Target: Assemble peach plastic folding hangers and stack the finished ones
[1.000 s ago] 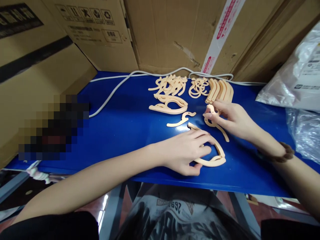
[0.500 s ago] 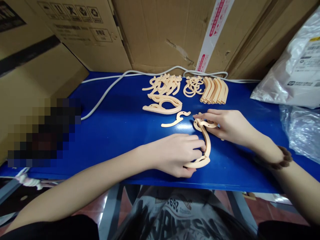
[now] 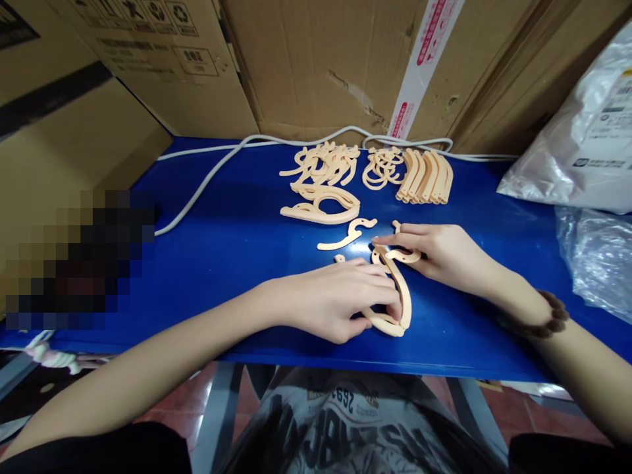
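A beige plastic folding hanger (image 3: 404, 296) lies near the table's front edge, its curved arms joined at the lower right. My left hand (image 3: 353, 296) is closed around its left part, hiding much of it. At the upper end, my right hand (image 3: 439, 247) pinches a curved hook piece (image 3: 405, 256) against the hanger's arm. The right fingertips partly cover where the two meet. Just beyond both hands lies a loose hook piece (image 3: 353, 236). A small beige end (image 3: 340, 259) pokes out above my left hand; what it belongs to is hidden.
Folded hangers (image 3: 320, 204) and a pile of hook pieces (image 3: 326, 161) lie farther back. Beside them are more hooks (image 3: 382, 168) and a row of curved arms (image 3: 424, 176). A white cable (image 3: 207, 178), cardboard boxes (image 3: 316, 66) and a plastic bag (image 3: 577, 131) border the blue table (image 3: 207, 276).
The hanger has shifted slightly left and turned between my hands. My right hand has moved a little left and down with the hook piece. The small beige end now shows above my left hand.
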Tool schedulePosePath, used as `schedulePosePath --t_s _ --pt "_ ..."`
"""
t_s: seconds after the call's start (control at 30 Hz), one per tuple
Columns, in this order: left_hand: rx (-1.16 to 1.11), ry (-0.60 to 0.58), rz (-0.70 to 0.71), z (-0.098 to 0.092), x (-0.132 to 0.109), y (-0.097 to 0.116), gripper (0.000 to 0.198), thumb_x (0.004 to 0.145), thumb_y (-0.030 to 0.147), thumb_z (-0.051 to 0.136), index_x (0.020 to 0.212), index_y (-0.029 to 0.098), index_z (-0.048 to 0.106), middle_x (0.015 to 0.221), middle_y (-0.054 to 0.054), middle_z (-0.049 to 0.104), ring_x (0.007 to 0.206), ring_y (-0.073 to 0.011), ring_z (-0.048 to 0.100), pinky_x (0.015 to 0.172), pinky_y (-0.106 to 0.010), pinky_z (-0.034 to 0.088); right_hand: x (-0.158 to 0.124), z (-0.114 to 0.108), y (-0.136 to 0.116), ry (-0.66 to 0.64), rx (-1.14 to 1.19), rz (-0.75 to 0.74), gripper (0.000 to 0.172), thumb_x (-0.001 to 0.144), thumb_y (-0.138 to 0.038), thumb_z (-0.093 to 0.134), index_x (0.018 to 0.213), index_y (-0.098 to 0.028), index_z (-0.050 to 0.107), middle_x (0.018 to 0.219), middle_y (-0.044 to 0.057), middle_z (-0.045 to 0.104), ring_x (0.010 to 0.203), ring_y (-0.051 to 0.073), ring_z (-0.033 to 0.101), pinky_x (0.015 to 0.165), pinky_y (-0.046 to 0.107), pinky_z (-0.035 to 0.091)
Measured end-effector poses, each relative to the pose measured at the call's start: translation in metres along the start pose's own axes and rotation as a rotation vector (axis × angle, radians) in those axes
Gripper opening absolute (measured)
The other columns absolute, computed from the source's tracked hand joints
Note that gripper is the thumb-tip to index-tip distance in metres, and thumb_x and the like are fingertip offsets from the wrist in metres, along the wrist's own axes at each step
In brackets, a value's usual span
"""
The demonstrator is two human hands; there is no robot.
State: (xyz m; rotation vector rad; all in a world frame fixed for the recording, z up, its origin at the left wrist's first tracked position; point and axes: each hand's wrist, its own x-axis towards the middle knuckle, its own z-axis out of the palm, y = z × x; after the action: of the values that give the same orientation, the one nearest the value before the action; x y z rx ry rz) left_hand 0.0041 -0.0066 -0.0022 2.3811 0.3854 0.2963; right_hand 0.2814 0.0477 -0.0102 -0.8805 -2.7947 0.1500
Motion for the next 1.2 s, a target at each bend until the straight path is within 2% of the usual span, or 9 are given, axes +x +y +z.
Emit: schedulePosePath --t_s 0.07,0.17,0.27,0.4,0.53,0.7,0.83,0.97,1.2 --pt "-0.020 0.019 0.018 0.001 0.000 -0.002 0.023 0.106 0.003 0.069 0.123 0.019 0.075 0.137 -0.006 0.083 0.135 -0.0254 0.072 0.120 -0.039 0.054 -0.001 0.006 0.001 0.035 0.006 -0.003 0.042 0.113 -0.026 0.057 0.146 -0.033 0.083 0.126 0.008 0.088 0.113 0.023 0.085 0.083 0.030 0.062" --pt "-0.023 0.051 0.048 0.000 -0.001 -0.005 0.040 0.098 -0.008 0.058 0.123 0.016 0.076 0.136 -0.007 0.083 0.133 -0.0240 0.073 0.121 -0.037 0.054 -0.002 0.007 0.001 0.067 -0.004 -0.021 0.041 0.113 -0.027 0.058 0.143 -0.033 0.084 0.117 0.006 0.088 0.099 0.021 0.085 0.074 0.029 0.058" --pt "0.025 0.132 0.040 -0.002 -0.003 -0.009 0.049 0.095 -0.011 0.048 0.122 0.017 0.077 0.132 -0.006 0.083 0.128 -0.0226 0.074 0.118 -0.034 0.055 -0.001 0.002 -0.003 0.029 -0.031 -0.041 0.040 0.116 -0.030 0.055 0.145 -0.031 0.083 0.119 0.008 0.087 0.100 0.021 0.084 0.074 0.029 0.057" --pt "0.236 0.256 -0.072 -0.004 -0.004 -0.018 0.048 0.101 -0.006 0.043 0.125 0.018 0.077 0.124 -0.008 0.083 0.120 -0.0260 0.075 0.112 -0.039 0.057 0.001 -0.004 -0.008 0.003 -0.010 -0.037 0.041 0.119 -0.036 0.051 0.142 -0.025 0.083 0.122 0.011 0.086 0.110 0.024 0.084 0.080 0.030 0.057" --pt "0.431 0.319 -0.081 -0.005 -0.005 -0.024 0.045 0.101 -0.004 0.043 0.124 0.014 0.077 0.124 -0.013 0.081 0.120 -0.0296 0.073 0.110 -0.042 0.059 0.001 -0.011 -0.004 -0.014 0.103 0.054 0.041 0.117 -0.044 0.057 0.144 -0.023 0.080 0.111 0.010 0.084 0.097 0.023 0.082 0.076 0.030 0.054" --pt "0.448 0.296 -0.029 -0.005 -0.005 -0.023 0.033 0.103 0.001 0.049 0.116 0.014 0.075 0.120 -0.011 0.080 0.112 -0.0288 0.074 0.109 -0.042 0.058 0.000 -0.021 0.004 0.028 0.117 0.209 0.041 0.115 -0.051 0.060 0.136 -0.021 0.078 0.107 0.010 0.084 0.088 0.024 0.078 0.074 0.033 0.052" --pt "0.472 0.219 -0.043 -0.002 -0.003 -0.021 0.037 0.103 -0.003 0.045 0.116 0.015 0.075 0.129 -0.012 0.080 0.120 -0.0302 0.075 0.108 -0.042 0.057 -0.001 -0.018 0.001 0.024 0.040 0.197 0.040 0.116 -0.051 0.056 0.134 -0.022 0.077 0.113 0.011 0.085 0.093 0.025 0.079 0.075 0.033 0.052" --pt "0.581 0.163 -0.114 -0.001 -0.004 -0.019 0.040 0.104 -0.001 0.046 0.129 0.011 0.075 0.141 -0.015 0.077 0.113 -0.0315 0.077 0.099 -0.041 0.059 -0.001 -0.014 -0.001 0.033 -0.039 0.200 0.045 0.118 -0.053 0.051 0.135 -0.021 0.077 0.118 0.013 0.085 0.093 0.026 0.080 0.073 0.034 0.052" --pt "0.622 0.171 -0.055 -0.003 -0.006 -0.011 0.041 0.099 -0.004 0.050 0.128 0.014 0.073 0.125 -0.013 0.078 0.106 -0.0292 0.075 0.095 -0.038 0.058 0.000 -0.016 -0.004 -0.023 0.085 0.191 0.043 0.114 -0.056 0.060 0.132 -0.023 0.081 0.110 0.010 0.088 0.091 0.025 0.081 0.074 0.032 0.051"
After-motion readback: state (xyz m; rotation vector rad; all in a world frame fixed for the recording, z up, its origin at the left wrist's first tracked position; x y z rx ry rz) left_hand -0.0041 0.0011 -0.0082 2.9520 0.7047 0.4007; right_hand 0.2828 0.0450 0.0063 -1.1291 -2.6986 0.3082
